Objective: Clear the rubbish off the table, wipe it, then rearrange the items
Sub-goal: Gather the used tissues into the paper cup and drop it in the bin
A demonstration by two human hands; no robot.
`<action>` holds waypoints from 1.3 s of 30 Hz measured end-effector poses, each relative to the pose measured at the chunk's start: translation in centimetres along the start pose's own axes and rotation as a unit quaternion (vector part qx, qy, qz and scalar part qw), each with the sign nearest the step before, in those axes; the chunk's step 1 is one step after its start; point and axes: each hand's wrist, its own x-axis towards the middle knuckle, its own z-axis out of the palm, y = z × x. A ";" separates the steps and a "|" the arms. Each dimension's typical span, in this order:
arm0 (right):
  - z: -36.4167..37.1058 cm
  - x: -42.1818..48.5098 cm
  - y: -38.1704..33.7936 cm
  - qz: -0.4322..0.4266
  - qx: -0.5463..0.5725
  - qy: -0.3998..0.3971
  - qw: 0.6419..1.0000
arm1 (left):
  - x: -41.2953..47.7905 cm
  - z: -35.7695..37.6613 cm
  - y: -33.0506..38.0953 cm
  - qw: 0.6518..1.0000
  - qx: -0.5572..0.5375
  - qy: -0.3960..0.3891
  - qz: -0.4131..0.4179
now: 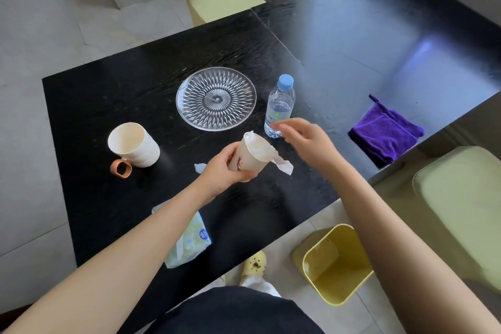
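Note:
My left hand (226, 168) grips a white paper cup (253, 154) with red print, tilted to the right above the black table (108, 106). Crumpled white tissue (283, 165) fills the cup and hangs out over its rim. Just right of the cup, my right hand (303, 138) hovers with fingers loosely apart and nothing in them. A small white scrap (199, 167) lies on the table beside my left hand. On the floor at the lower right stands a yellow bin (334, 263).
A clear glass plate (216, 98) and a water bottle (279, 106) stand behind the cup. A white mug (134, 144) with an orange handle sits left. A tissue pack (187, 241) lies near the front edge, a purple cloth (386, 133) at the right. Pale green chairs (461, 198) flank the table.

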 end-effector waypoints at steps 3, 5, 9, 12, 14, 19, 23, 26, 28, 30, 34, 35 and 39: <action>-0.3 -0.5 2.4 0.104 0.097 -0.019 0.990 | -0.1 0.2 -0.1 1.000 -0.027 -0.011 0.001; 0.8 -1.3 3.7 0.197 0.172 -0.103 0.960 | -0.1 0.6 -0.2 0.999 -0.042 -0.021 0.006; 1.8 -2.5 4.6 0.219 0.313 -0.128 0.915 | -0.1 1.0 -0.2 0.999 -0.027 -0.021 0.018; 1.2 -2.4 3.1 0.160 0.299 0.044 0.940 | 0.1 1.3 0.1 1.000 -0.001 -0.008 0.017; 0.6 -2.1 1.8 0.110 0.207 0.160 0.959 | 0.4 1.8 0.8 0.999 0.033 -0.004 0.026; 0.1 -2.6 -1.9 0.026 -0.115 0.066 0.991 | 0.9 3.9 3.0 0.994 0.091 -0.009 0.056; -0.3 -3.8 -3.2 -0.012 -0.183 -0.018 0.983 | 0.7 5.2 3.9 0.993 0.098 0.014 0.069; -0.7 -3.9 -3.2 0.023 -0.231 -0.043 0.972 | 0.3 6.2 4.3 0.990 0.111 0.026 0.079; -1.0 -4.0 -3.2 0.029 -0.281 -0.062 0.957 | 0.1 6.9 4.4 0.991 0.101 0.030 0.079; -1.6 -4.3 -3.1 0.033 -0.290 -0.073 0.954 | -0.2 7.5 4.4 0.992 0.098 0.025 0.071; -3.6 -6.2 -2.8 0.044 -0.229 -0.053 0.971 | -0.9 8.1 4.8 0.991 -0.023 -0.125 0.034; -4.2 -6.7 -2.7 0.038 -0.218 -0.049 0.974 | -1.0 8.1 4.9 0.980 -0.081 -0.182 0.012; -5.4 -9.4 -2.4 0.015 -0.170 -0.004 0.985 | -1.1 9.2 5.0 0.943 -0.159 -0.288 -0.049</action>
